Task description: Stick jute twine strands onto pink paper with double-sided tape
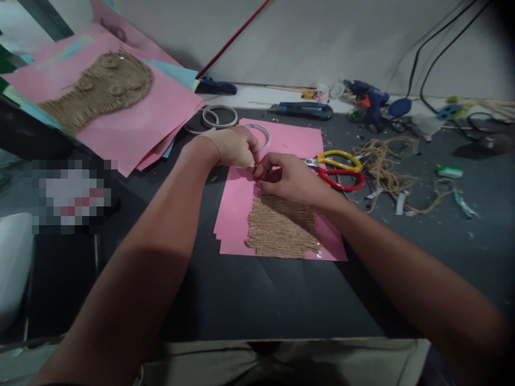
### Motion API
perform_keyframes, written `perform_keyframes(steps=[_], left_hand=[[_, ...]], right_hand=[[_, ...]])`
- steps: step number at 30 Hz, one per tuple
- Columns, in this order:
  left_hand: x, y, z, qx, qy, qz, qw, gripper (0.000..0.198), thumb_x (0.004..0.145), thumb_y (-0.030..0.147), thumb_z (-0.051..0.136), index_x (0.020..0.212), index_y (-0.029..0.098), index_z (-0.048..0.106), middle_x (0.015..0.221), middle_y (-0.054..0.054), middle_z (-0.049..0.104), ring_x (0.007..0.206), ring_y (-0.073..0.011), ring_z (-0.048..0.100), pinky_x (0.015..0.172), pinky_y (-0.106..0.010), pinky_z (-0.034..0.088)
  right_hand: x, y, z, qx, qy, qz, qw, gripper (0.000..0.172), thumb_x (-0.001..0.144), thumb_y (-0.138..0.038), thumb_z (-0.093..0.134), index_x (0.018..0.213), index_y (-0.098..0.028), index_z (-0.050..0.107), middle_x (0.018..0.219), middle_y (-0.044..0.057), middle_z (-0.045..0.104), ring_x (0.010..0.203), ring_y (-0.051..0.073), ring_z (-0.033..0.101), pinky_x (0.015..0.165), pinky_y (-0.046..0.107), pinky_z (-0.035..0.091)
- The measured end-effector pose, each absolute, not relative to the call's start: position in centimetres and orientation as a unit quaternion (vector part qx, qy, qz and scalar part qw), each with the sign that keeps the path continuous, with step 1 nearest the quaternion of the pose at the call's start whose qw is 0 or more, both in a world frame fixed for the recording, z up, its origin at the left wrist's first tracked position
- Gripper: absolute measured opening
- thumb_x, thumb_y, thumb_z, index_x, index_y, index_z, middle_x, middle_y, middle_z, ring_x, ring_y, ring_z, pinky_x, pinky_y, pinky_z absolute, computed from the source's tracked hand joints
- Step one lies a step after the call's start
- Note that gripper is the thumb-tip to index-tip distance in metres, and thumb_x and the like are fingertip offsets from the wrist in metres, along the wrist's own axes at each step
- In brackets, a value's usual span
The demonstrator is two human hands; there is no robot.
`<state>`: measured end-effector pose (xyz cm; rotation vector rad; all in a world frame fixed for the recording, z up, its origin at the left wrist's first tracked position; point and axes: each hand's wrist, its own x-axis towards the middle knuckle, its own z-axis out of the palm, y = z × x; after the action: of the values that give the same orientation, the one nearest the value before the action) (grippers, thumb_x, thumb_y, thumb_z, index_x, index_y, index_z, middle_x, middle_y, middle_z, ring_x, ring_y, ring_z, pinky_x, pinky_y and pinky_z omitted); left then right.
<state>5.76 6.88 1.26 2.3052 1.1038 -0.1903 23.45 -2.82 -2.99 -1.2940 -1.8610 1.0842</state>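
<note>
My left hand [239, 149], in a beige wrap that leaves the fingertips bare, is closed above the pink paper [233, 214]. Its fingertips meet those of my right hand [287, 177], which is pinched from the other side. Whatever lies between the fingers is too small and hidden to name. Just below my right hand, rows of brown twine [281, 230] lie side by side on the paper, with ragged ends. A tape roll [269, 138] rests behind the left fingers. Beside my right wrist lie scissors [349, 187] with one yellow and one red handle, their blades partly hidden.
More tape rolls [219, 126] lie behind my left hand. At the upper left, pink sheets [177, 102] carry a twine-covered shape [116, 80]. A utility knife [303, 110] and a blue glue gun [370, 102] are along the back. Tangled twine [386, 166] and scraps lie right.
</note>
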Motion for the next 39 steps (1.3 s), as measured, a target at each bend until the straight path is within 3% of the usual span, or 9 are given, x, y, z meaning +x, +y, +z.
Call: perform_keyframes(steps=[5, 19, 23, 30, 39], left_hand=[[5.8, 6.9, 1.3, 0.862, 0.415, -0.067, 0.283, 0.043, 0.061, 0.026, 0.065, 0.101, 0.020, 0.080, 0.090, -0.004, 0.077, 0.083, -0.0197, 0.066, 0.071, -0.028, 0.047], [5.8, 6.8, 1.4, 0.859, 0.418, -0.075, 0.286, 0.044, 0.063, 0.025, 0.064, 0.105, 0.021, 0.080, 0.094, -0.004, 0.077, 0.088, -0.0196, 0.067, 0.075, -0.027, 0.047], [5.9, 6.8, 1.5, 0.858, 0.421, -0.084, 0.283, 0.045, 0.065, 0.028, 0.066, 0.108, 0.020, 0.080, 0.096, -0.005, 0.077, 0.090, -0.0205, 0.067, 0.077, -0.028, 0.047], [6.0, 6.8, 1.5, 0.862, 0.415, -0.088, 0.277, 0.045, 0.066, 0.031, 0.070, 0.110, 0.020, 0.080, 0.093, -0.006, 0.076, 0.094, -0.0233, 0.067, 0.080, -0.031, 0.046], [6.1, 6.5, 1.7, 0.856, 0.431, -0.082, 0.272, 0.047, 0.065, 0.035, 0.076, 0.109, 0.020, 0.081, 0.091, -0.006, 0.075, 0.086, -0.0218, 0.065, 0.075, -0.032, 0.045]], right_hand=[[23.4, -2.8, -2.9, -0.497, -0.701, 0.407, 0.309, 0.021, 0.069, -0.013, 0.074, 0.087, -0.019, 0.066, 0.089, 0.004, 0.073, 0.075, 0.016, 0.061, 0.067, 0.034, 0.050], [24.0, -2.6, -3.6, -0.460, -0.716, 0.408, 0.330, 0.015, 0.076, -0.017, 0.070, 0.090, -0.019, 0.068, 0.094, 0.005, 0.074, 0.075, 0.016, 0.063, 0.070, 0.033, 0.052], [24.6, -2.9, -3.5, -0.446, -0.725, 0.378, 0.363, 0.013, 0.082, -0.025, 0.069, 0.093, -0.019, 0.070, 0.082, 0.002, 0.072, 0.069, 0.015, 0.061, 0.064, 0.031, 0.049], [24.4, -4.0, -1.5, -0.422, -0.863, 0.146, 0.234, 0.011, 0.085, -0.014, 0.064, 0.087, -0.020, 0.074, 0.086, 0.003, 0.074, 0.078, 0.017, 0.064, 0.071, 0.030, 0.044], [24.7, -3.7, -1.3, -0.433, -0.875, 0.147, 0.160, 0.018, 0.090, -0.017, 0.064, 0.096, -0.022, 0.080, 0.091, 0.004, 0.078, 0.087, 0.021, 0.068, 0.077, 0.035, 0.048]])
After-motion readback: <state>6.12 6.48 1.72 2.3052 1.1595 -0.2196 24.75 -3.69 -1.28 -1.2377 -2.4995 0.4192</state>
